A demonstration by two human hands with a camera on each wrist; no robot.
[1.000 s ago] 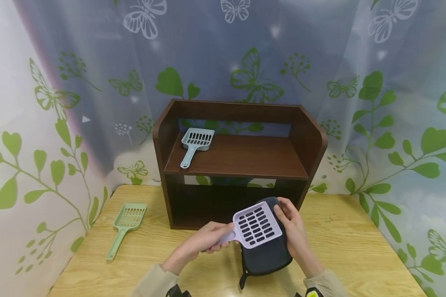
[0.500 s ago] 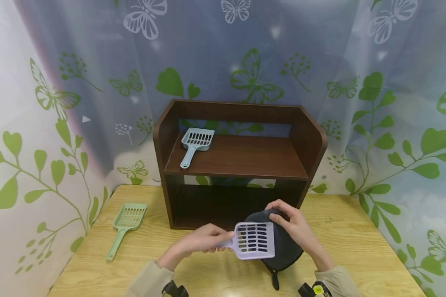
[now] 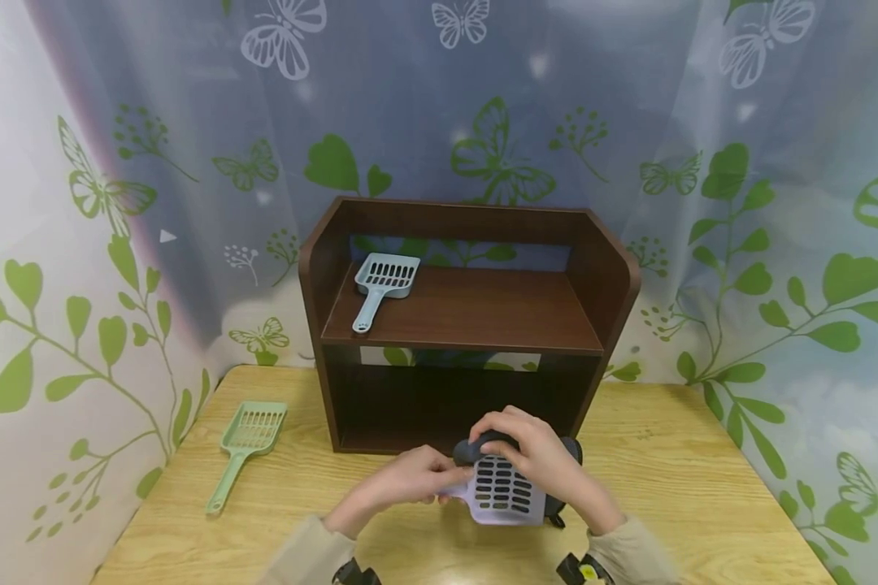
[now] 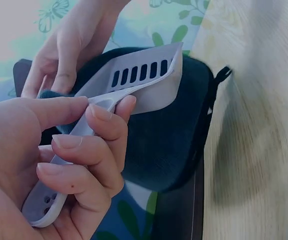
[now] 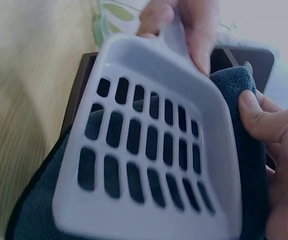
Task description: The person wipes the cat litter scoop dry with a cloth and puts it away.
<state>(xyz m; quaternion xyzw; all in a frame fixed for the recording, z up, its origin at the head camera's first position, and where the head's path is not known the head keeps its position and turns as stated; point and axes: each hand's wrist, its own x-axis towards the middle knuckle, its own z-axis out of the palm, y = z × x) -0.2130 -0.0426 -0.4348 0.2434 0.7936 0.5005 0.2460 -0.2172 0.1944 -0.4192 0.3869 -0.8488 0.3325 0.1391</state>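
My left hand grips the handle of a lavender slotted litter scoop, held over the table before the shelf. In the left wrist view its thumb presses on top of the handle and its fingers curl below. My right hand pinches a folded part of a dark blue-grey cloth at the scoop's side near the handle. The rest of the cloth hangs behind the scoop and shows through its slots in the right wrist view. A small loop sticks out from the cloth's edge.
A two-tier dark brown shelf stands at the back of the wooden table. On its upper tier, at the left, lies a light blue litter scoop. A green litter scoop lies on the table's left side.
My right hand has moved left across the scoop, bringing the bunched cloth from the far side toward the handle. The scoop has turned and dropped slightly; my left hand keeps its hold.
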